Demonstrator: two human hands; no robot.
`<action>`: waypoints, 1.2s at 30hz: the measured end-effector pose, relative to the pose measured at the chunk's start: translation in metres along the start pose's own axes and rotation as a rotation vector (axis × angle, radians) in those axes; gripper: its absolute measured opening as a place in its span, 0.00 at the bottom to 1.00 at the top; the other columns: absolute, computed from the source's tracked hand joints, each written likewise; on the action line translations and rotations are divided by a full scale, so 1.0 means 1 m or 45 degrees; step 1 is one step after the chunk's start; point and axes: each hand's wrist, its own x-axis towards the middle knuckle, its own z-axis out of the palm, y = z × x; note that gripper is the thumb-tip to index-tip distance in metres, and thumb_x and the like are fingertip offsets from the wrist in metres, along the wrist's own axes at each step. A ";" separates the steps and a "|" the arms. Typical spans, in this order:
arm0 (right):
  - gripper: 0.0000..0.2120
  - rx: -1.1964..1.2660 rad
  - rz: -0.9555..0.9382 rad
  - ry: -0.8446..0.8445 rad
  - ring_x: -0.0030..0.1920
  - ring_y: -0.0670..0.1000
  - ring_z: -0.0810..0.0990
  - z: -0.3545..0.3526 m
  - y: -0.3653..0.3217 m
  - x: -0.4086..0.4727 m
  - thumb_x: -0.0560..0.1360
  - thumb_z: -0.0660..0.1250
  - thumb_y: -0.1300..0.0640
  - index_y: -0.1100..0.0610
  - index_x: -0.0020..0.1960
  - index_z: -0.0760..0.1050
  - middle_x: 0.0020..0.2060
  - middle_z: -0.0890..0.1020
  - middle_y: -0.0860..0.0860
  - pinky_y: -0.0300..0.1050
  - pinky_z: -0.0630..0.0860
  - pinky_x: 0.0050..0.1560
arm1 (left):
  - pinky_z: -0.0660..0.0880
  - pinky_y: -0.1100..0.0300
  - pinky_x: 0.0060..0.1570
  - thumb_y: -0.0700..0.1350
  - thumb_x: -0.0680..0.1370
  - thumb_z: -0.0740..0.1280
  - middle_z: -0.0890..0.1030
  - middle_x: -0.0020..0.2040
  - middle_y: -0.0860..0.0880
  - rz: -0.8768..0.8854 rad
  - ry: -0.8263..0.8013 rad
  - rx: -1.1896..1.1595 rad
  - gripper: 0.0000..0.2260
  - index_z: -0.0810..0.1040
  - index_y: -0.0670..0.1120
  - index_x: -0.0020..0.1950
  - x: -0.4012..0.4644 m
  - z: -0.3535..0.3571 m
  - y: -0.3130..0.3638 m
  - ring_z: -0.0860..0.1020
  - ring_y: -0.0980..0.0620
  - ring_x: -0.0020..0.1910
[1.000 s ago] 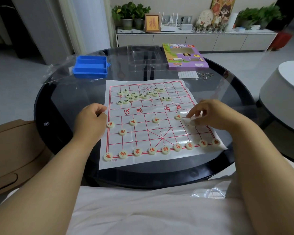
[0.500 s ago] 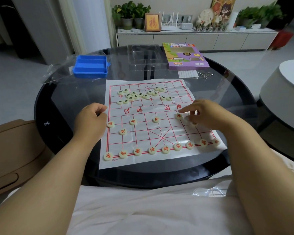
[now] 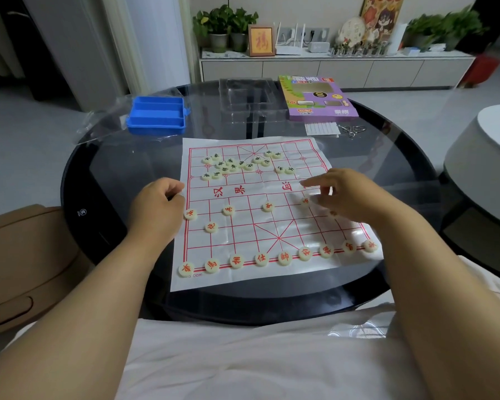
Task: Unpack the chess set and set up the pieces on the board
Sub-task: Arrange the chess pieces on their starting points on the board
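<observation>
While my right hand (image 3: 347, 197) hovers over the board's (image 3: 272, 226) right side, fingers loosely spread and grasping nothing I can see, my left hand (image 3: 156, 206) rests curled at the sheet's left edge; whether it grips a piece I cannot tell. Red's ranks look nearly placed. Next, I'd judge, the dark pieces (image 3: 237, 164) heaped at the far end need sorting. Beyond lie a blue tray (image 3: 156, 115) and purple box (image 3: 315, 96), well apart.

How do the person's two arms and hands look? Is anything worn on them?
Both forearms are bare up to the frame's edge: no sleeves show. The left hand and the right hand carry no gloves, and no watch, bracelet or ring is visible on wrists or fingers. Below the arms lies pale white fabric.
</observation>
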 end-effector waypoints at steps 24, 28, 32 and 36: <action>0.12 0.006 -0.046 0.159 0.45 0.47 0.74 -0.014 -0.027 0.087 0.77 0.65 0.53 0.51 0.59 0.79 0.54 0.80 0.51 0.40 0.70 0.44 | 0.68 0.68 0.30 0.44 0.81 0.60 0.80 0.52 0.50 -0.015 -0.006 0.108 0.08 0.78 0.48 0.56 0.051 0.004 -0.004 0.78 0.55 0.43; 0.11 0.019 -0.064 0.151 0.43 0.47 0.75 -0.013 -0.031 0.107 0.77 0.65 0.54 0.53 0.58 0.80 0.53 0.81 0.50 0.36 0.68 0.37 | 0.69 0.66 0.31 0.46 0.81 0.59 0.79 0.52 0.51 0.031 0.022 0.209 0.09 0.78 0.50 0.56 0.057 0.006 -0.010 0.79 0.53 0.46; 0.10 -0.009 -0.100 0.118 0.42 0.47 0.74 -0.011 -0.033 0.123 0.77 0.65 0.56 0.54 0.57 0.80 0.46 0.79 0.49 0.33 0.66 0.34 | 0.72 0.63 0.33 0.47 0.81 0.60 0.76 0.50 0.53 0.053 0.041 0.268 0.09 0.79 0.51 0.55 0.059 0.008 -0.010 0.78 0.54 0.44; 0.09 0.055 -0.051 0.168 0.40 0.49 0.77 -0.015 -0.034 0.134 0.77 0.65 0.56 0.55 0.55 0.81 0.49 0.83 0.52 0.38 0.69 0.37 | 0.75 0.60 0.36 0.47 0.81 0.61 0.76 0.49 0.54 0.053 0.053 0.253 0.08 0.79 0.52 0.54 0.059 0.008 -0.011 0.79 0.54 0.45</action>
